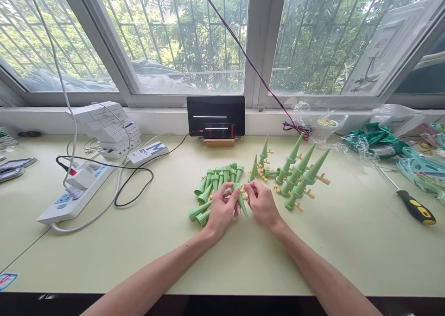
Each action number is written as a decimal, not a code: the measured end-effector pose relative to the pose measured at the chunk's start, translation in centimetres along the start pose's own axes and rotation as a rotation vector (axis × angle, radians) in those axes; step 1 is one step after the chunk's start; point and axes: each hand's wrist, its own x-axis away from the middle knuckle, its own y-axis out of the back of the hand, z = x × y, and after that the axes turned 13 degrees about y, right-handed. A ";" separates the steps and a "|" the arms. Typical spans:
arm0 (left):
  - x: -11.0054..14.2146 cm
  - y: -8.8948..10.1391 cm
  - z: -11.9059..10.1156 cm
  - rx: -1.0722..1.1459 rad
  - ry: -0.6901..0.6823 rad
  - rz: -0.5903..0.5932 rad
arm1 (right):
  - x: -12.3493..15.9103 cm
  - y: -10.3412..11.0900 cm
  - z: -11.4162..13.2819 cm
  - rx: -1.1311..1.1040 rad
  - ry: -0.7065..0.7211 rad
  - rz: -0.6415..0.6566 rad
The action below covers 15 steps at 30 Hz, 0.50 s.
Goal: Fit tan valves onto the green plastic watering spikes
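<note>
My left hand point(221, 211) is closed around a green plastic watering spike point(242, 205), its pointed tip angled down toward me. Close beside it, my right hand point(263, 205) pinches a small yellow valve point(244, 190) against the spike's side; the fingers partly cover it, and how far it sits in the spike I cannot tell. Behind my left hand lies a heap of green spike parts with ribbed caps point(215, 180). Beyond my right hand, several green spikes with yellow valves point(301, 177) stand point up. Loose yellow valves point(263, 176) lie between the two groups.
A power strip point(74, 197) with cables and stacked white boxes point(104, 125) occupy the left. A phone point(219, 131) leans before a black tablet point(215, 107) at the back. On the right are a screwdriver point(415, 207) and green plastic bags point(375, 139).
</note>
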 end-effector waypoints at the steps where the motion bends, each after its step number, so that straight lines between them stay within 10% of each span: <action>1: 0.0 0.0 0.1 -0.006 -0.013 -0.001 | 0.0 0.0 0.0 0.003 -0.006 -0.001; 15: 0.1 0.0 0.4 -0.070 -0.093 -0.029 | -0.2 0.1 0.1 0.021 -0.073 0.021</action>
